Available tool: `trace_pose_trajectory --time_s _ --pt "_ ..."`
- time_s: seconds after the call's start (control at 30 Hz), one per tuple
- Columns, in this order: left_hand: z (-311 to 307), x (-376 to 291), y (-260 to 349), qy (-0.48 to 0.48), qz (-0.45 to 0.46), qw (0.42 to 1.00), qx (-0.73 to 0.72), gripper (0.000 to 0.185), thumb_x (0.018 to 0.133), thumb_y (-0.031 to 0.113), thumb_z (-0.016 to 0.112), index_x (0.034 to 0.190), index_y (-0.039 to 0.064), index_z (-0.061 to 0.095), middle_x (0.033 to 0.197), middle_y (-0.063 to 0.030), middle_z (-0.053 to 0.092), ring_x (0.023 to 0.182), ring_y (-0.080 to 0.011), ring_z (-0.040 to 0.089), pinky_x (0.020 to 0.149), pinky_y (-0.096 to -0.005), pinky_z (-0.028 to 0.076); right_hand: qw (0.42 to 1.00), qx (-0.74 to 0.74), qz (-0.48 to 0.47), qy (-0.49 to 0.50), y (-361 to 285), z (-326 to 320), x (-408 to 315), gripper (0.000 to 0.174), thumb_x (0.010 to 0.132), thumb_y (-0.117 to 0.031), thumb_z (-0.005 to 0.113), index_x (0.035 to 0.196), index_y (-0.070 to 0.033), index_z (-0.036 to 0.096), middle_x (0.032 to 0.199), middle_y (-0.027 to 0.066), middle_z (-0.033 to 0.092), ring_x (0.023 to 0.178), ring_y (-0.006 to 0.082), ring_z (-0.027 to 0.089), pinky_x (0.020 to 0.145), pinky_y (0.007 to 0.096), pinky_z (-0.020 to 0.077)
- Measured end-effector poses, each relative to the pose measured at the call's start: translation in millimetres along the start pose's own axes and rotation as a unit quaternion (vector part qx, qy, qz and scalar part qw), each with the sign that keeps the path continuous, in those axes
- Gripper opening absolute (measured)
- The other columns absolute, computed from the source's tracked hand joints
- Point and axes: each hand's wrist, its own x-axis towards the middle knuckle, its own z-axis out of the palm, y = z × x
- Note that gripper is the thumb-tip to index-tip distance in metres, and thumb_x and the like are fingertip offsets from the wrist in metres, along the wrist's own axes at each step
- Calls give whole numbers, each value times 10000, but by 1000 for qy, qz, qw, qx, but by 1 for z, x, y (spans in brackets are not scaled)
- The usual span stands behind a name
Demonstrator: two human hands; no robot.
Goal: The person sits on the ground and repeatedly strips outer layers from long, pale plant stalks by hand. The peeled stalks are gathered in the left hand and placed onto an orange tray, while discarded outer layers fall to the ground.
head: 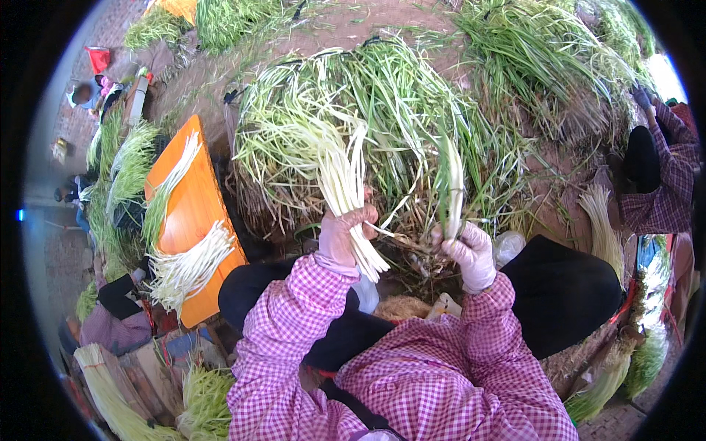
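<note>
My left hand (346, 234), in a thin pale glove, is closed around a bunch of white-stemmed leafy stalks (342, 182), probably garlic chives. The white ends stick out below the fist, and the paler leaves spread upward over the pile. My right hand (468, 251), gloved in the same way, pinches a smaller group of stalks (455, 187) by its lower end, standing upright. The two hands are apart. Behind them lies a large heap of green leafy stalks (386, 105) with dry brown matter along its near side.
An orange board (193, 193) at my left bears white-stemmed bundles (190, 267). Another green heap (529, 60) lies at the upper right. Co-workers sit at the right edge (659, 171) and lower left (116, 325). Tied bundles (110, 391) lie at the bottom left.
</note>
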Motion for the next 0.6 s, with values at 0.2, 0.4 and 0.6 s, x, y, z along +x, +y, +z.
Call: trace_pose_trajectory --time_s 0.2,0.4,0.6 --pt "1 2 -4 3 16 1000 18 384 687 -63 636 1049 0 522 873 -66 581 706 -153 599 453 -206 451 973 -158 42 161 24 7 16 120 724 39 645 690 -18 544 642 -20 457 601 89 425 559 232 367" --pt "2 5 -9 11 2 1000 19 401 692 -76 627 1070 -1 517 932 -103 611 707 -151 607 450 -209 458 950 -289 -103 60 53 5 11 125 713 -14 674 822 -15 613 701 62 543 627 178 520 585 282 422" --pt "-2 6 -15 -24 33 998 39 382 672 -59 643 1034 -12 530 873 -128 638 624 -142 592 467 -210 463 948 -313 -47 -30 57 21 6 181 756 -14 626 936 -6 621 733 51 567 643 146 534 603 265 440"
